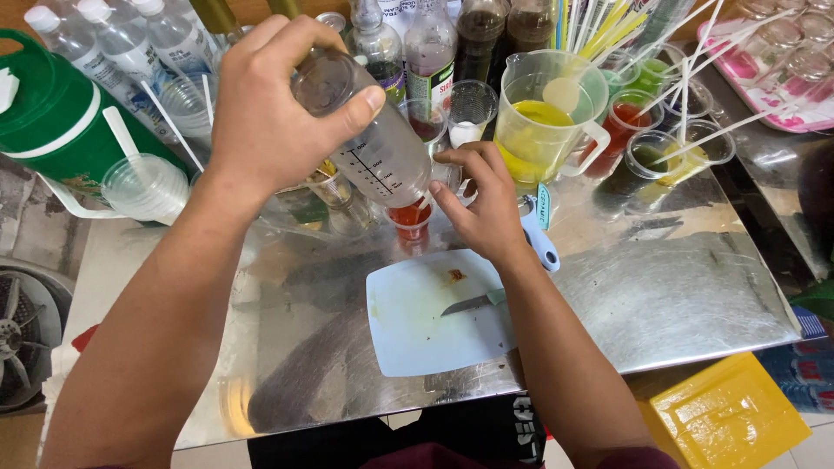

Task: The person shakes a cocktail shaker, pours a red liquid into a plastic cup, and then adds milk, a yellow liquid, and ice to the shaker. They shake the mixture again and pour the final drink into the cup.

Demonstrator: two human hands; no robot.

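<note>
My left hand (269,104) grips a clear squeeze bottle (373,139) with measuring marks, tilted nozzle-down over a small glass (412,217) holding red liquid. My right hand (482,204) rests around that glass, fingers at the bottle's lower end. The glass stands on a shiny metal table (660,287). Just in front lies a pale cutting board (417,326) with a small knife (473,302) on it. A blue-handled tool (540,243) lies beside my right wrist.
A clear jug of yellow liquid (543,122) stands behind my right hand, with cups of coloured liquid and straws (678,148) to its right. Bottles (122,39) line the back. A green container (52,113) and stacked plastic cups (143,187) sit left. A yellow box (725,417) is below right.
</note>
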